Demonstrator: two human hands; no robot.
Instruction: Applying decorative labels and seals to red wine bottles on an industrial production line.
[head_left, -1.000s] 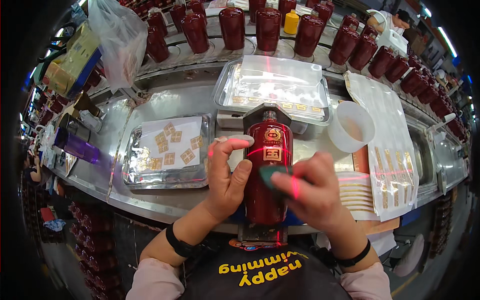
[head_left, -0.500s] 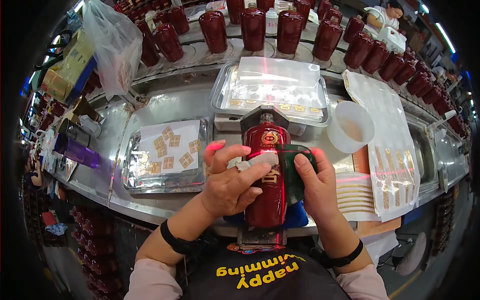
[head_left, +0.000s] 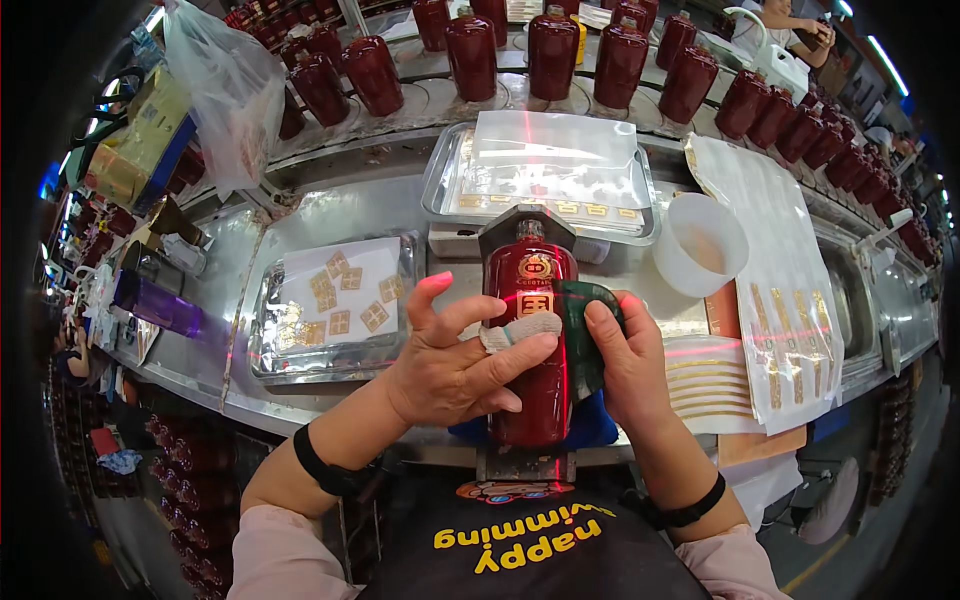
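A glossy dark red bottle [head_left: 530, 410] lies in a dark holder [head_left: 497, 232], its neck pointing away from me. Gold emblems and a square gold character label [head_left: 537, 303] mark its face. My left hand [head_left: 450, 360] reaches over it with fingers spread; a whitish cloth wrap [head_left: 522, 330] covers one finger, which rests on the bottle just below the label. At the bottle's right side, my right hand [head_left: 635, 365] pinches a dark green, see-through flexible piece [head_left: 580, 335] between thumb and fingers, against the glass. Red laser lines cross the bottle. Blue cloth [head_left: 596, 425] lies beneath it.
To the left, a metal tray [head_left: 270, 350] holds loose gold labels. A second tray [head_left: 437, 190] with label sheets stands behind the bottle. A white tub [head_left: 702, 245] and gold-strip sheets [head_left: 775, 300] sit right. Red bottles [head_left: 552, 55] line the far conveyor, where another person [head_left: 780, 35] appears.
The cloth-wrapped finger has moved down, uncovering the square label. My right hand and the green piece have shifted slightly left. The row of bottles on the conveyor has moved.
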